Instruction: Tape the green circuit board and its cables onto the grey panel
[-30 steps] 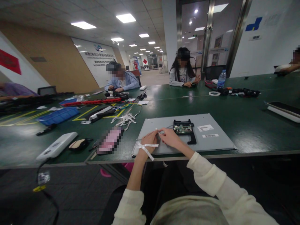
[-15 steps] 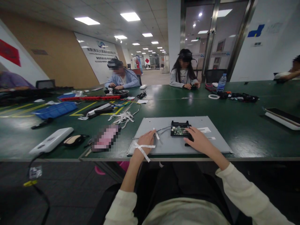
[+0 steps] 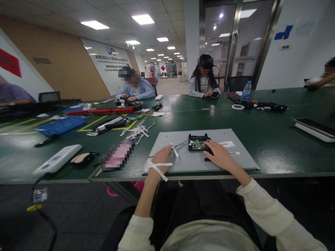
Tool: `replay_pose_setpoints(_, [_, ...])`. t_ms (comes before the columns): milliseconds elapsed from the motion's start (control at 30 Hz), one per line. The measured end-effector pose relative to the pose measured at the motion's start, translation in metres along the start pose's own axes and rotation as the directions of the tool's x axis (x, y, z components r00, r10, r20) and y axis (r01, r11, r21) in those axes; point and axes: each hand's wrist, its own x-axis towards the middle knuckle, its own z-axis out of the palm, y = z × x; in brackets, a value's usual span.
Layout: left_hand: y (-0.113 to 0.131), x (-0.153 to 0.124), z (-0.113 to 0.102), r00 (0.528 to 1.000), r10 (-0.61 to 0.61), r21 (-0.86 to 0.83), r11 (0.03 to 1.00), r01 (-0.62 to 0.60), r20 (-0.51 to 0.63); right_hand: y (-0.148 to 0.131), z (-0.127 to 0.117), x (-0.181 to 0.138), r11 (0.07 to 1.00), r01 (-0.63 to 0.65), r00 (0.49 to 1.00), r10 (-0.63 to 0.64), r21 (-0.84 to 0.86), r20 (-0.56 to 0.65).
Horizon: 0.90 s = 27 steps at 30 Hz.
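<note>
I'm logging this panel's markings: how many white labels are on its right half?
2 in view on the grey panel: the upper label, just beyond the right hand, and the lower label, slightly nearer the person. The right hand may hide others.

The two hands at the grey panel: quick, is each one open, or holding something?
Left hand: open, lying flat over the grey panel; anything underneath is hidden.
Right hand: open, spread beside the circuit board, holding nothing that shows.
</note>
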Motion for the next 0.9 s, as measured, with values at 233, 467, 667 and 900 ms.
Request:
replay_pose_setpoints(233, [0.004, 0.0, -0.005, 0.998, 0.016, -0.006, 1.0, -0.016, 0.061, 0.002, 0.001, -0.001, 0.999, 0.024, 1.0, -0.024, 0.027, -0.016])
replay_pose_setpoints(467, [0.007, -0.002, -0.01, 0.994, 0.023, -0.033, 0.999, -0.02, 0.107, 0.009, 0.001, 0.001, 0.981, 0.01, 0.998, 0.002, 0.195, -0.058])
replay_pose_setpoints(667, [0.007, -0.002, -0.007, 0.993, -0.023, -0.016, 1.0, 0.025, 0.118, 0.014, 0.003, 0.001, 0.969, 0.001, 0.999, 0.013, 0.245, -0.053])
replay_pose_setpoints(900, [0.005, -0.001, -0.005, 0.994, -0.052, -0.05, 0.997, 0.057, 0.092, 0.01, 0.0, -0.002, 0.993, 0.028, 1.0, -0.029, 0.115, 0.007])
